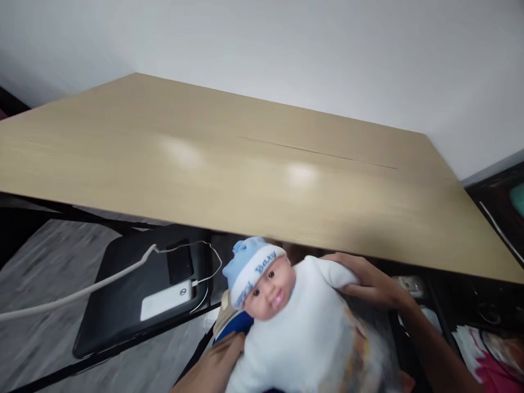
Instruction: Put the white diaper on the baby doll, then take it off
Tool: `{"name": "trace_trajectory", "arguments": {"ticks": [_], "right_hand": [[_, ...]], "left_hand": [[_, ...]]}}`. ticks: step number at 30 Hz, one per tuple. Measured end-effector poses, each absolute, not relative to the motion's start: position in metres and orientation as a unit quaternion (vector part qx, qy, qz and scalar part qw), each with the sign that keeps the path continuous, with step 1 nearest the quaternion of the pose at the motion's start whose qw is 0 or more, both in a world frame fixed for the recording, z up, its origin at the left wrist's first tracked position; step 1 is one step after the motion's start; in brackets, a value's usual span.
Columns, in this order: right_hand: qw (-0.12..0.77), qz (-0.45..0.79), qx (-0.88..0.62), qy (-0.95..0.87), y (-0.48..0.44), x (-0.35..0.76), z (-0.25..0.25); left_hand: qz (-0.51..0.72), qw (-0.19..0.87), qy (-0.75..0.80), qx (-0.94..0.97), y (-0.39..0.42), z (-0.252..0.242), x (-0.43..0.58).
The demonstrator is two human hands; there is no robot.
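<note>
- Our left hand (216, 360), at 6 o'clock in the view, is pressed against the lower side of a doll (295, 322); the fingers curl onto its body and appear to hold it from below, though the wrist runs out of the picture.
- Our right hand (368, 281), at about 4 o'clock, lies flat over the doll's shoulder and sleeve, fingers spread and grasping it from above.
- The doll: white top, pale blue cap (249, 262) with lettering on the band, face turned toward us. We hold it between both hands, off any surface, just below the near edge of the table (245, 164).
- The table: light wood top, filling the middle of the view from 9 to 3 o'clock, with a thin dark line across its far half.
- Under the table at 8 o'clock: a dark flat case (123, 305) on the floor, carrying a white power bank (166, 300) with a white cable (73, 295) trailing off to 9 o'clock.
- At 4 to 5 o'clock, behind the right forearm: dark shelving with papers and something pink, too blurred to name.
- Progress, as we judge it: the doll is picked up and gripped in both hands; it is not yet set on the table top, so placing it remains.
</note>
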State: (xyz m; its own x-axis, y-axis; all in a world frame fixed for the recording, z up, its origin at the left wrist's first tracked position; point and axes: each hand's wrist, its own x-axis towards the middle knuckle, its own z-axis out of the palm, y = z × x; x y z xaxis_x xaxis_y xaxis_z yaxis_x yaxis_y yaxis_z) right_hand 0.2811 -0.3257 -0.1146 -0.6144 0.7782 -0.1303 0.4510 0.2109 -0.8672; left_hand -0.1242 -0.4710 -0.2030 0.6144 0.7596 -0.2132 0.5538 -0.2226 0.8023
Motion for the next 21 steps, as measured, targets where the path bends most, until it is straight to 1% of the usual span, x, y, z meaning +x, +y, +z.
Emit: {"name": "trace_trajectory", "arguments": {"ticks": [3, 7, 10, 13, 16, 18, 21], "right_hand": [[0.155, 0.47, -0.44, -0.749, -0.335, 0.267, -0.174], [0.146, 0.464, -0.497, -0.719, -0.348, 0.27, -0.255], [0.179, 0.427, -0.532, -0.709, -0.358, 0.284, -0.284], [0.218, 0.409, -0.554, -0.692, -0.369, 0.299, -0.281], [0.229, 0.477, -0.544, -0.651, -0.381, 0.301, -0.259], [0.216, 0.525, -0.532, -0.628, -0.386, 0.295, -0.242], [0.206, 0.539, -0.537, -0.615, -0.388, 0.284, -0.228]], "left_hand": [[0.102, 0.444, 0.49, 0.743, -0.481, -0.213, -0.128], [0.012, 0.414, 0.55, 0.725, -0.471, -0.214, -0.122], [-0.015, 0.374, 0.555, 0.743, -0.465, -0.214, -0.123], [0.014, 0.321, 0.547, 0.773, -0.461, -0.212, -0.127], [0.081, 0.259, 0.53, 0.803, -0.451, -0.202, -0.119], [0.123, 0.26, 0.476, 0.831, -0.436, -0.194, -0.102], [0.161, 0.31, 0.354, 0.867, -0.405, -0.189, -0.061]]}}
